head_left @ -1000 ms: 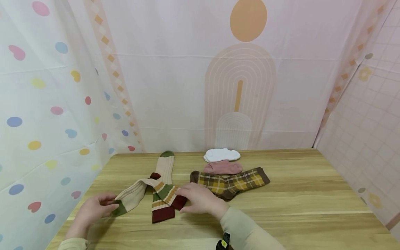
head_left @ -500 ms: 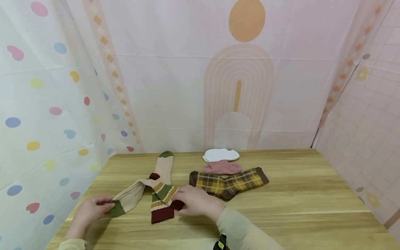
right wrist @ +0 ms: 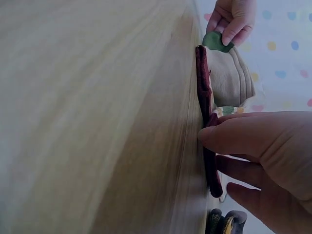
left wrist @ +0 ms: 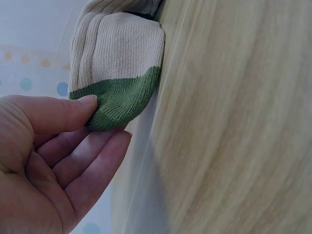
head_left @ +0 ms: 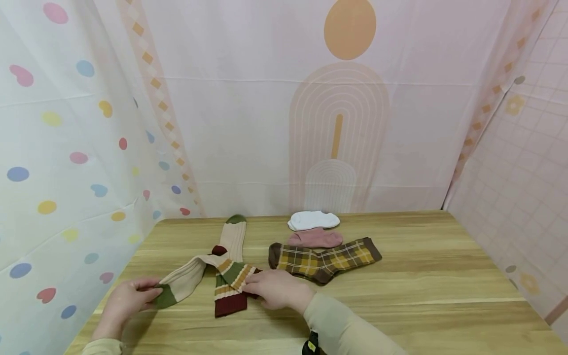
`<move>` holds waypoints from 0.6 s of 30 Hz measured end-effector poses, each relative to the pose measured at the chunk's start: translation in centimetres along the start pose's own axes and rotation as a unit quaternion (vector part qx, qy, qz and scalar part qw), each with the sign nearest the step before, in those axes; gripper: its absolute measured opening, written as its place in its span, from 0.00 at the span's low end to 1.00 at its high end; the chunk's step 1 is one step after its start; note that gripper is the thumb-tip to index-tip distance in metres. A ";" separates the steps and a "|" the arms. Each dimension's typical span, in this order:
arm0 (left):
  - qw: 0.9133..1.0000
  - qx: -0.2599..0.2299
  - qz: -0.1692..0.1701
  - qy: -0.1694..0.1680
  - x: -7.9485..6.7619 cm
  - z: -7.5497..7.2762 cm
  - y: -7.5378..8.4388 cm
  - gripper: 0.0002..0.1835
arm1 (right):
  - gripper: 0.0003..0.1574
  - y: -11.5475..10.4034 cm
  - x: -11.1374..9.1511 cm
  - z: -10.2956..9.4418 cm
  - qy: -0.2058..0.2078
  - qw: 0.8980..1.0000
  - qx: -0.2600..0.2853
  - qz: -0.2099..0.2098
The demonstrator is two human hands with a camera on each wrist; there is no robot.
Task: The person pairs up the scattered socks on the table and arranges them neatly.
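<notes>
A cream sock [head_left: 188, 278] with a green toe, striped leg and maroon cuff lies diagonally across a matching sock [head_left: 233, 239]. In the left wrist view my left hand [left wrist: 46, 156] pinches the green toe [left wrist: 119, 100] between thumb and fingers, slightly above the table. My right hand [head_left: 281, 290] holds the upper sock at its maroon cuff [right wrist: 212, 168], the thumb on one side and fingers on the other. Its fingers partly hide that cuff in the head view. The lower sock points its toe to the back, with its cuff [head_left: 230, 304] in front.
Brown and yellow plaid socks [head_left: 328, 259] lie just behind and right of my right hand. Beyond them are pink socks [head_left: 316, 238] and white socks [head_left: 314, 220]. Patterned curtains [head_left: 248, 148] enclose the wooden table [head_left: 426, 296] at the back and sides.
My right hand has shifted slightly left along the upper sock, now covering more of its cuff. My left hand keeps its pinch on the toe, and the socks barely move.
</notes>
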State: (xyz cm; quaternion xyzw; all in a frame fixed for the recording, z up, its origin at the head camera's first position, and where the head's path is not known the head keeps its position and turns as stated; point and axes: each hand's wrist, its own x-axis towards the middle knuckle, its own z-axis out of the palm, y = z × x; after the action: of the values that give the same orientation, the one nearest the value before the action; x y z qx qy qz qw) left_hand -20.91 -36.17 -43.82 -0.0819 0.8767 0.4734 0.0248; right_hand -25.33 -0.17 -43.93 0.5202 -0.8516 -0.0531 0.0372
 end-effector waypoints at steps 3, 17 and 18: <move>1.000 -0.003 -0.002 0.001 0.1 0.0 0.0 0.20 | 0.32 0.0 0.0 -0.1 -0.011 1.000 -0.009 0.001; 1.000 0.012 -0.005 0.002 0.3 0.0 -0.2 0.20 | 0.24 0.1 0.8 0.5 0.030 0.999 -0.042 -0.002; 1.000 0.012 -0.004 0.002 0.3 0.0 -0.2 0.20 | 0.24 0.1 0.9 0.5 0.032 0.999 -0.037 0.001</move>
State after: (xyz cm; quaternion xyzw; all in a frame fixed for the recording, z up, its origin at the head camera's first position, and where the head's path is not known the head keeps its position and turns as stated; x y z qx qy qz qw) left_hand -21.20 -36.33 -44.02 -0.0864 0.8819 0.4627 0.0257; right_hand -25.89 -0.86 -44.38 0.5194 -0.8478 -0.0680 0.0835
